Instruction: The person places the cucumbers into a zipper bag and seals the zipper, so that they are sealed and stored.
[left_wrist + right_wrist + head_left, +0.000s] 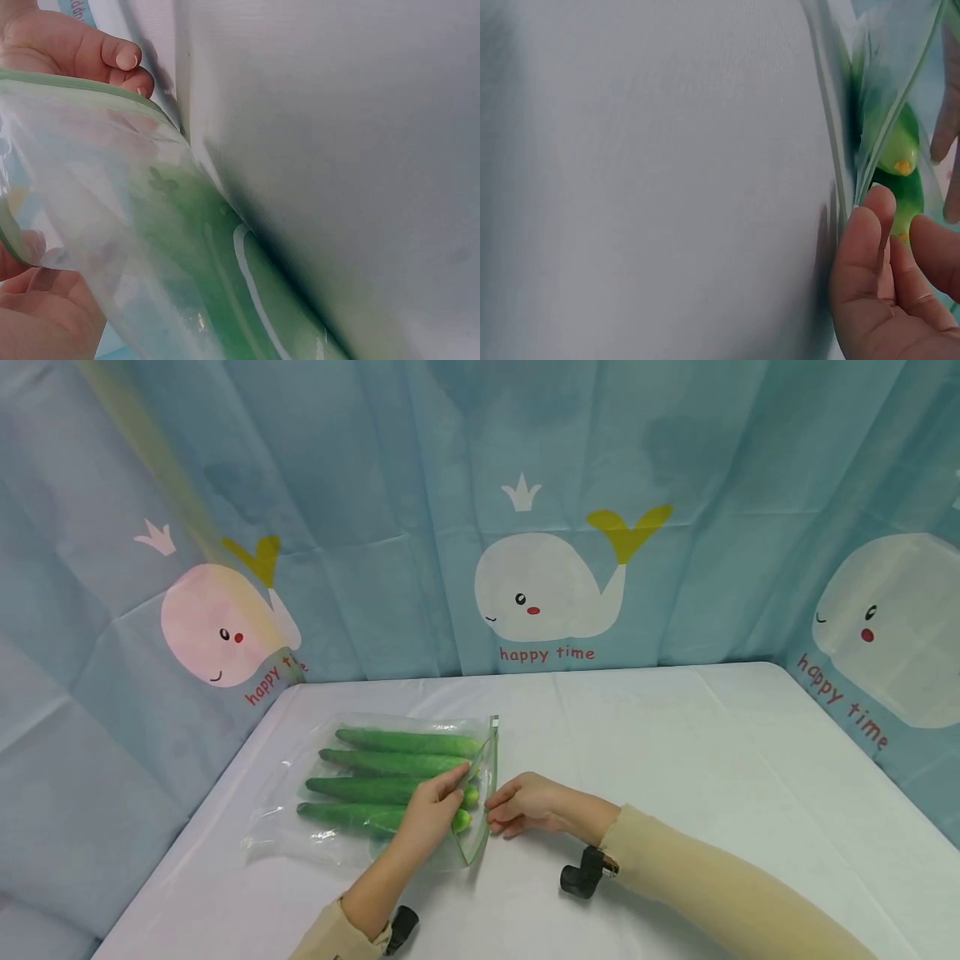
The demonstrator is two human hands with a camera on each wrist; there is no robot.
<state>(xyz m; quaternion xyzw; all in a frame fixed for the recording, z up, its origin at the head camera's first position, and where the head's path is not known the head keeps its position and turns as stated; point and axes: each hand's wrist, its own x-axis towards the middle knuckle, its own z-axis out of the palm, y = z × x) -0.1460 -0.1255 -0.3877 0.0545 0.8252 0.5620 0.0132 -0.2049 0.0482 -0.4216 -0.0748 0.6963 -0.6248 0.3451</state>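
A clear zip bag point(273, 814) with a green zip edge lies flat on the table, several long green cucumbers point(382, 742) side by side in it. Its mouth faces right and gapes; yellow-tipped cucumber ends point(901, 166) show through it in the right wrist view. My left hand point(429, 814) reaches over the bag and pinches one lip of the mouth between thumb and fingers, lifting it. At the mouth's right side is my right hand point(528, 806), fingers loosely bent. Its fingertips point(859, 232) are right at the green edge, thumb apart from them.
A white cloth covers the table point(675, 760). Blue curtains point(360, 527) with printed whales stand along the back and both sides. A small black camera point(581, 877) is strapped on the right wrist, another point(402, 928) on the left.
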